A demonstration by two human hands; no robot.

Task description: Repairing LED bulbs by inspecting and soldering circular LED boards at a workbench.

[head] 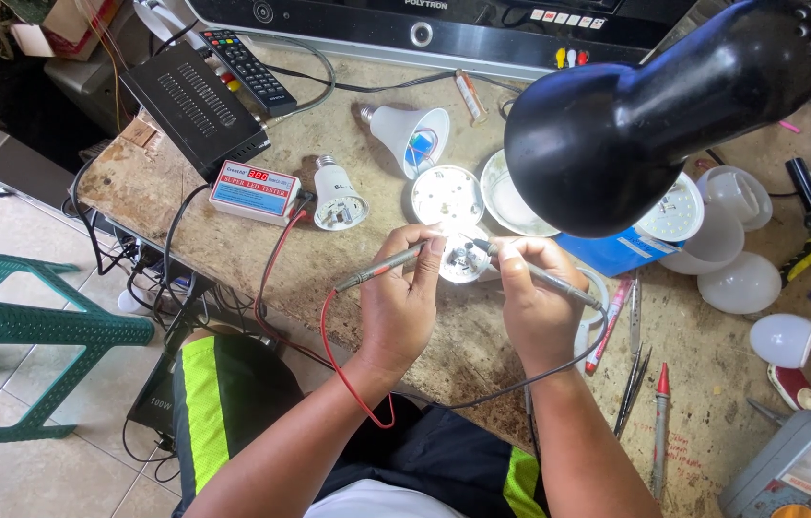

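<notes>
"What were the hands doing?"

"The left hand (403, 305) had its fingers (432, 251) closed around a thin grey test stick with a red wire (381, 269). The right hand (537, 305) pinched another thin grey test stick with a black wire (559, 284). Both tips touched a small round white light board (463, 257), held up between the two hands, just above the worn brown counter (261, 249)."

"Where did the wires go?"

"They ran back to a little white tester box with red numbers (254, 191), lying at the left on the counter."

"So which step was it?"

"It looked like the testing step: the person was poking spots on the board. A next poke would need steady fingers and tips set right on the tiny metal spots, because they sat close together."

"What else lay near?"

"An open white bulb shell (412, 135) and a bigger round white light plate (447, 197) sat just behind the hands. A big black lamp head (655, 105) hung over the right side."
</notes>
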